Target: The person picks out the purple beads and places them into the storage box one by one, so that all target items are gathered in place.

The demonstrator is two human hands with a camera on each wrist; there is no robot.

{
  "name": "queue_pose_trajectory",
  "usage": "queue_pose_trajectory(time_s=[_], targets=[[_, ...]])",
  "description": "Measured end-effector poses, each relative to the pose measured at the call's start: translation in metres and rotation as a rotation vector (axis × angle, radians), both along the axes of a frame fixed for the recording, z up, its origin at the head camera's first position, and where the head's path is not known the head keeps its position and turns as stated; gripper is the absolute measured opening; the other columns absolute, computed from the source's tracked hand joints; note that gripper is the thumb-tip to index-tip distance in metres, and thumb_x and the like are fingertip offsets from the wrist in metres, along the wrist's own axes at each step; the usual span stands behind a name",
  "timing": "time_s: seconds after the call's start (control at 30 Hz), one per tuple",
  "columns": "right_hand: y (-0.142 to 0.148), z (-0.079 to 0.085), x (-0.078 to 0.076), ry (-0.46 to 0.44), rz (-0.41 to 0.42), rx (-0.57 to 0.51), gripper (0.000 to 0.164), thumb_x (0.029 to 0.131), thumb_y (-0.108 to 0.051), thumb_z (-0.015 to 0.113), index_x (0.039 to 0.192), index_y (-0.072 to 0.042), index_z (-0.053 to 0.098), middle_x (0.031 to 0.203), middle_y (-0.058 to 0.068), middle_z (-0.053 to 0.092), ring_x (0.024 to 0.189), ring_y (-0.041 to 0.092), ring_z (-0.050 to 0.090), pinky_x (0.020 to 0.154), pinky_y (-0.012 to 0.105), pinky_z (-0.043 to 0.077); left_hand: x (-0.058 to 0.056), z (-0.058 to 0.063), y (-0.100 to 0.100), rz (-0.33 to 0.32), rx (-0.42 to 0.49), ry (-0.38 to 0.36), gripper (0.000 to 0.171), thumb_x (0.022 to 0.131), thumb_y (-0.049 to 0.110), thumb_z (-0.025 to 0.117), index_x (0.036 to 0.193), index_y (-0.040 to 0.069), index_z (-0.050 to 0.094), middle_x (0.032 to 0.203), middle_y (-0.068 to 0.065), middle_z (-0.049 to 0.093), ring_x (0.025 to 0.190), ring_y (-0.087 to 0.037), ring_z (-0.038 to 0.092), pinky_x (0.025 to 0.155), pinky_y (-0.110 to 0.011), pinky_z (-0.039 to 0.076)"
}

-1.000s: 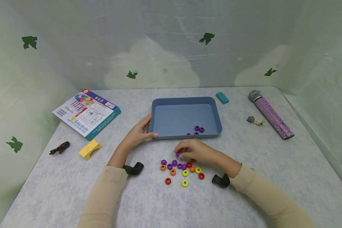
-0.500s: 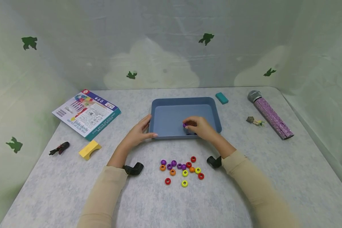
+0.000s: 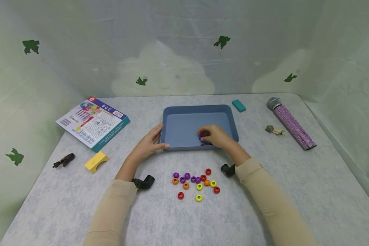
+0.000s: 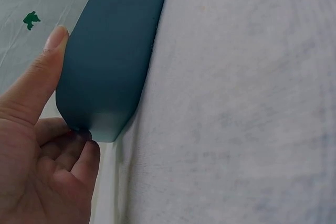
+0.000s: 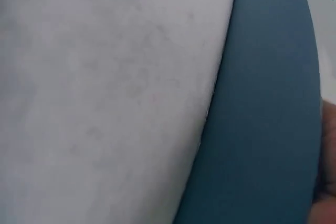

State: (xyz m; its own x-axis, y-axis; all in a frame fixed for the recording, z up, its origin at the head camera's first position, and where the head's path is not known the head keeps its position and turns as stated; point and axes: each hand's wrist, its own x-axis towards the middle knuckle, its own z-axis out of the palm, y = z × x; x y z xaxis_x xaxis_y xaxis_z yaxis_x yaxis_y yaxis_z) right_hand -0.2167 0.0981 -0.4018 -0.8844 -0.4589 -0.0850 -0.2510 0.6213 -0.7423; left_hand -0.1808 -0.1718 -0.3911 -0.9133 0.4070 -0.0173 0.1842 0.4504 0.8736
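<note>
We're seeing, L to R: L hand (image 3: pixel 147 143) half-curled, gripping tray (image 3: pixel 184 123) at its 8 o'clock corner; R hand (image 3: pixel 214 135) closed to a pinch on purple bead (image 3: pixel 200 137) inside, approx 4 o'clock. Loose beads (image 3: pixel 199 187) lying at 6 on mottled table (image 3: pixel 163 215); pale sheeting (image 3: pixel 172 34) hanging at 12.

Clockwise around a pale tabletop (image 3: pixel 80 205)
Yellow block (image 3: pixel 96 161) at nine o'clock; printed box (image 3: pixel 93 123), ten; teal block (image 3: pixel 239 106), one; glittery microphone (image 3: pixel 292 125), two
</note>
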Motion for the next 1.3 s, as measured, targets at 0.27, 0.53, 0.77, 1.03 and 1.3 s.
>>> queue_pose_trajectory(time_s=[0.27,0.53,0.77,1.03,1.3], targets=[[0.004,0.018,0.029,0.158,0.137,-0.137,0.037,0.076,-0.023,0.059,0.109,-0.007,0.051,0.106,0.007,0.051,0.095,0.022,0.047,0.078,0.039,0.042,-0.010,-0.017,-0.006,-0.005,0.003,0.012,0.090,0.068,0.030,0.066,0.134,0.010,0.009,0.138,-0.004,0.004,0.123,-0.015,0.011,0.099,-0.028,0.019],[0.000,0.016,0.074,0.052,0.346,-0.203,0.035,0.074,-0.017,0.062,0.105,-0.003,0.052,0.102,0.009,0.053,0.093,0.021,0.048,0.081,0.035,0.042,-0.009,-0.013,-0.004,-0.004,-0.010,0.016,0.089,0.068,0.029,0.066,0.134,0.008,0.009,0.138,-0.004,0.004,0.123,-0.014,0.011,0.099,-0.028,0.019],[0.005,-0.007,0.092,-0.106,0.394,-0.118,0.027,0.075,-0.021,0.062,0.100,-0.015,0.055,0.098,-0.006,0.054,0.090,0.008,0.049,0.078,0.022,0.043,-0.002,0.001,0.001,-0.004,-0.005,0.007,0.086,0.070,0.019,0.065,0.133,0.002,0.009,0.137,-0.011,0.004,0.123,-0.018,0.010,0.099,-0.032,0.019],[0.002,-0.012,0.097,-0.033,0.427,-0.025,0.015,0.077,-0.018,0.059,0.091,-0.022,0.058,0.085,-0.013,0.053,0.071,0.006,0.046,0.061,0.019,0.044,-0.011,-0.019,-0.008,-0.007,-0.001,-0.003,0.091,0.066,0.033,0.066,0.134,0.013,0.008,0.137,0.000,0.003,0.122,-0.012,0.011,0.099,-0.027,0.019],[0.002,0.001,0.078,0.003,0.322,-0.157,0.017,0.076,-0.016,0.060,0.093,-0.014,0.059,0.086,-0.010,0.056,0.075,0.005,0.051,0.066,0.022,0.047,-0.012,-0.024,-0.009,0.007,-0.007,-0.006,0.093,0.064,0.037,0.066,0.134,0.016,0.009,0.137,0.004,0.004,0.122,-0.008,0.011,0.098,-0.023,0.019]])
